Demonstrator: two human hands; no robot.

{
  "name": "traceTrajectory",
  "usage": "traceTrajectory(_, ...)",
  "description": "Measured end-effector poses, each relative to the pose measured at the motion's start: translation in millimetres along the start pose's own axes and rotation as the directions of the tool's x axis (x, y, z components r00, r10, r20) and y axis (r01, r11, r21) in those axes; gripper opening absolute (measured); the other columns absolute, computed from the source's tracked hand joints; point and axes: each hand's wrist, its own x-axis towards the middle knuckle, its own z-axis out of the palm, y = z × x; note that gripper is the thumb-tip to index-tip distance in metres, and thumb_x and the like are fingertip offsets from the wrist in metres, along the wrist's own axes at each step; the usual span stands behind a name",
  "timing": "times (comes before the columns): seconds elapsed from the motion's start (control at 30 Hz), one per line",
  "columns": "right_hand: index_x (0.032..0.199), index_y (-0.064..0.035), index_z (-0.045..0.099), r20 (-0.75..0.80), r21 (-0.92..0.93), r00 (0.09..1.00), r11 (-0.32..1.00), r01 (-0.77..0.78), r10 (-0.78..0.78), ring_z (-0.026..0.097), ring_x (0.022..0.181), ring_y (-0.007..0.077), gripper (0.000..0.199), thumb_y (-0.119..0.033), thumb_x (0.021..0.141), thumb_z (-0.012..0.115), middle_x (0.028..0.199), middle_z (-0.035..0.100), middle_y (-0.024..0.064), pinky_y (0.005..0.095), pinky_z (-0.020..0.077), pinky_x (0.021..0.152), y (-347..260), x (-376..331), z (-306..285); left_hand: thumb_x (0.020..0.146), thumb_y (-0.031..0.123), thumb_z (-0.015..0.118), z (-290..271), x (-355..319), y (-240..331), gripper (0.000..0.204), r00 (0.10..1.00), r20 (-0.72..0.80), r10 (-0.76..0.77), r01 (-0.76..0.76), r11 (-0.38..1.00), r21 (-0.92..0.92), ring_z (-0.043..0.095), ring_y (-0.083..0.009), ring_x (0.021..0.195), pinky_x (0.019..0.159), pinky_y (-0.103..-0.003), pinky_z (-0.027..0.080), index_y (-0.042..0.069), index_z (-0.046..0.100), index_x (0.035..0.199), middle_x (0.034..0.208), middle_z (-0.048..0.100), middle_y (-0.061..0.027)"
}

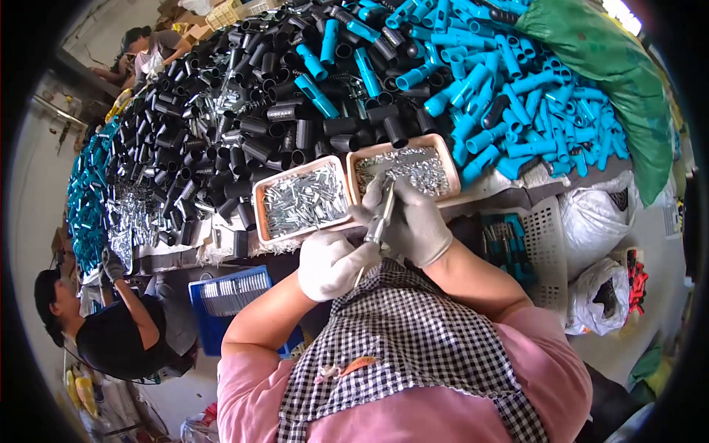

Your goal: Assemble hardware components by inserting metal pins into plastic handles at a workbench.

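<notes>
Both gloved hands meet in front of my chest at a slim silver metal part (378, 227). My left hand (329, 266), in a pale glove, is closed around its lower end, and a thin rod end sticks out below the fingers. My right hand (417, 225) grips the part higher up, close to the near rim of an orange tray (452, 171) of small metal pieces. Beside that tray stands a second orange tray (258, 210), filled with short silver pins (306, 196). The fingers hide some of the held part.
Black cylindrical sleeves (284, 111) and turquoise tubular handles (517, 111) heap up behind the trays. A green sack (598, 66) lies at the right, above white bags (594, 221) and a white crate (546, 255). At left are a blue bin (214, 325) and a co-worker (122, 332); another person (155, 55) is farther back.
</notes>
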Motion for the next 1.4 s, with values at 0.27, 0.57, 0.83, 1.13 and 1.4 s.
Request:
traceTrajectory(0.27,0.107,-0.0059,0.054,-0.113,-0.141,0.991,0.989,0.052,-0.068,0.062,0.09,0.0234,0.037,-0.036,0.105,0.032,0.094,0.063,0.0062,0.0458,0.0489,0.096,-9.5,-42.3,-36.1,0.079,0.007,0.07,37.5,-1.2,29.6,0.033,0.826,0.246,-0.506,0.561,0.777,-0.284,0.065,-0.0268,0.063,0.061,-0.035,0.054,0.009,0.067,0.112,0.074,0.067,-0.0127)
traceTrajectory(0.57,0.102,-0.0049,0.056,-0.169,-0.269,0.946,0.936,0.226,-0.277,0.065,0.082,0.0189,0.024,-0.025,0.103,0.044,0.085,0.063,0.0057,0.0473,0.0559,0.088,-39.7,-15.5,-12.4,0.076,0.048,0.079,17.2,10.1,50.6,0.054,0.532,0.4,-0.747,0.847,0.472,-0.244,0.063,-0.0186,0.06,0.061,-0.031,0.052,0.0,0.07,0.097,0.076,0.069,-0.0113)
traceTrajectory(0.83,0.106,-0.0099,0.054,-0.222,-0.288,0.964,0.954,0.078,-0.146,0.063,0.085,0.0295,0.031,-0.038,0.102,0.042,0.092,0.061,0.01,0.0534,0.0563,0.079,-8.1,-16.9,-10.0,0.09,0.023,0.061,38.8,-2.2,38.4,0.028,0.414,0.378,-0.828,0.9,0.311,-0.305,0.064,-0.029,0.054,0.054,-0.037,0.049,-0.003,0.069,0.085,0.063,0.061,-0.0211)
traceTrajectory(1.13,0.091,-0.0086,0.057,-0.271,-0.135,0.961,0.991,0.024,-0.06,0.065,0.078,0.024,0.034,-0.039,0.1,0.046,0.081,0.064,0.0083,0.0476,0.0553,0.075,-40.9,-9.4,-10.6,0.101,0.042,0.041,30.5,-24.9,-1.0,0.039,0.09,0.618,-0.781,-0.062,-0.623,-0.78,0.036,-0.011,0.055,0.048,-0.026,0.03,0.007,0.053,0.091,0.066,0.037,0.0027)
traceTrajectory(1.4,0.11,-0.0069,0.055,-0.497,-0.588,0.844,0.637,-0.498,0.201,0.069,0.077,0.0251,0.039,-0.042,0.101,0.041,0.1,0.066,0.0144,0.0298,0.0504,0.049,4.8,-67.7,-4.4,0.081,-0.007,0.037,32.9,-34.4,2.0,0.033,0.042,0.533,-0.845,-0.197,-0.53,-0.825,0.048,-0.0199,0.076,0.07,-0.034,0.045,0.001,0.049,0.111,0.087,0.048,-0.0058)
